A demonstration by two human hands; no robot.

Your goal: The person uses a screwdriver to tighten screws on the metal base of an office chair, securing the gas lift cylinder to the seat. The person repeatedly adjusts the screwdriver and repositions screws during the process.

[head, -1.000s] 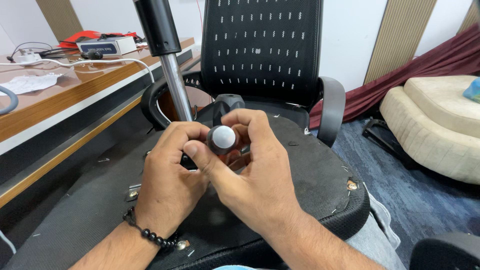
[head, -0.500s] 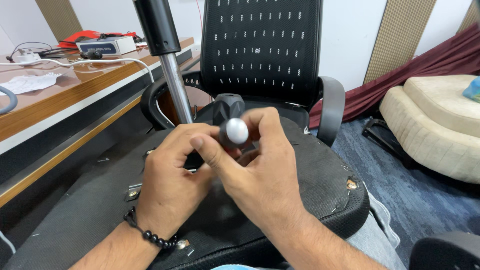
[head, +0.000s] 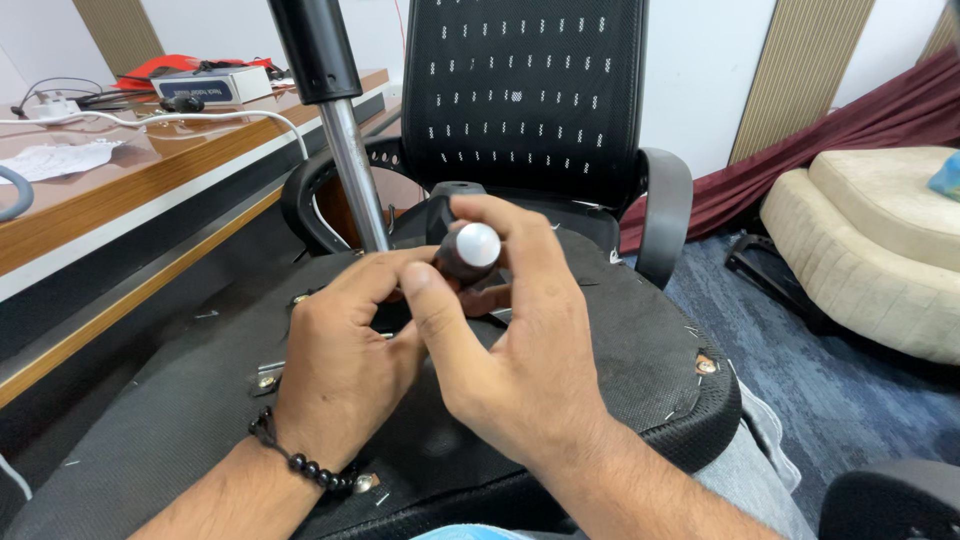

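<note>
An upturned chair seat (head: 640, 370), black fabric underside up, lies across my lap. Its gas-lift column (head: 340, 130) rises from the middle, black above and chrome below. My right hand (head: 510, 360) grips a dark knob with a round white cap (head: 472, 248) between thumb and fingers, above the seat's mechanism. My left hand (head: 345, 360), with a black bead bracelet at the wrist, curls around the same part just below and left of the knob. The hands hide what the knob joins to.
A black mesh office chair (head: 530, 110) with armrests stands just behind the seat. A wooden desk (head: 120, 200) with cables, a box and paper runs along the left. A cream sofa (head: 880, 260) and dark red cloth lie at the right on blue carpet.
The white-capped knob has moved up and to the right in my right hand. My left fingers have shifted closer under it.
</note>
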